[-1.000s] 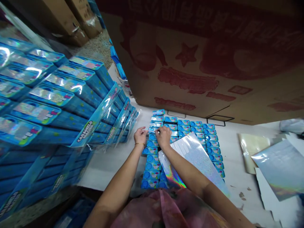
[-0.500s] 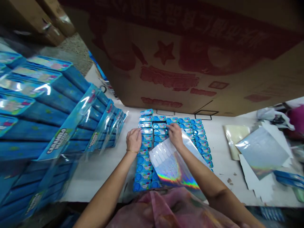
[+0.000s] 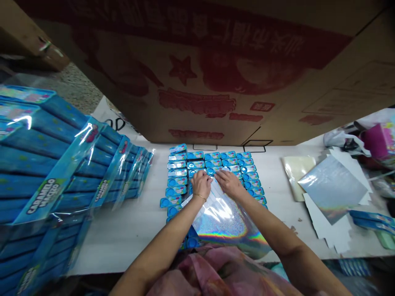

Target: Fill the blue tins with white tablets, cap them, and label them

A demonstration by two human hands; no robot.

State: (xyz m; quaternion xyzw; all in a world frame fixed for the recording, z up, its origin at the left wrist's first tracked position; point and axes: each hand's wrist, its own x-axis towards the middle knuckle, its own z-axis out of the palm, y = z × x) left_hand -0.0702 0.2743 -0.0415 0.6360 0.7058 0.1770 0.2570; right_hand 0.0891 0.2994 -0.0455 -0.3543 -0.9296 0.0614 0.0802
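A silver, rainbow-gleaming sticker sheet (image 3: 220, 222) with pale strips along its upper end lies over rows of small blue boxes (image 3: 176, 190). At that upper end my left hand (image 3: 201, 185) has its fingers curled and pinched on the sheet. Close beside it, my right hand (image 3: 228, 183) also has its fingertips drawn together at the sheet's edge. The two sets of fingertips nearly meet. Whatever small piece may lie between them is too small to make out. Several boxes are hidden beneath the sheet and my forearms.
A large brown carton (image 3: 200, 102) stands across the back of the white table (image 3: 123, 242). Wrapped stacks of blue boxes (image 3: 70, 164) fill the left side. To the right lie another silver sheet (image 3: 335, 187), white paper scraps (image 3: 339, 240) and a cream packet (image 3: 298, 170).
My left hand has left the left column of boxes and moved right to the sheet. My right hand has drawn back from a box to the sheet's upper edge. The view has shifted slightly.
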